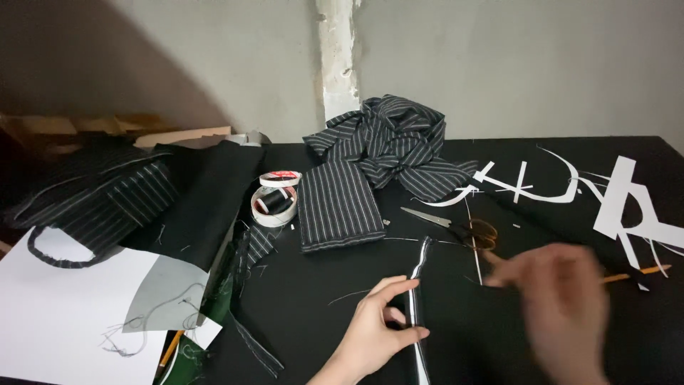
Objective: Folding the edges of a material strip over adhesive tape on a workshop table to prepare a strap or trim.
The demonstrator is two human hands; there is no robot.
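From the head camera, the left hand (374, 331) lay low at about 6 o'clock on the black bench (456, 342), its fingers (399, 285) pinched on a narrow dark fabric strip (422, 258) with a pale edge, which ran from the hand up toward 12 o'clock. The right hand (559, 299) was blurred at 4 o'clock, just beside the strip; whether its fingers were open or closed I could not tell. A pair of scissors (456, 225) lay just above it, with white paper offcuts (627, 203) at 2 o'clock. A heap of striped cloth (377, 153) sat at 12 o'clock, rolls of tape (276, 199) at 11 o'clock, and a white paper sheet (57, 314) at 8 o'clock.
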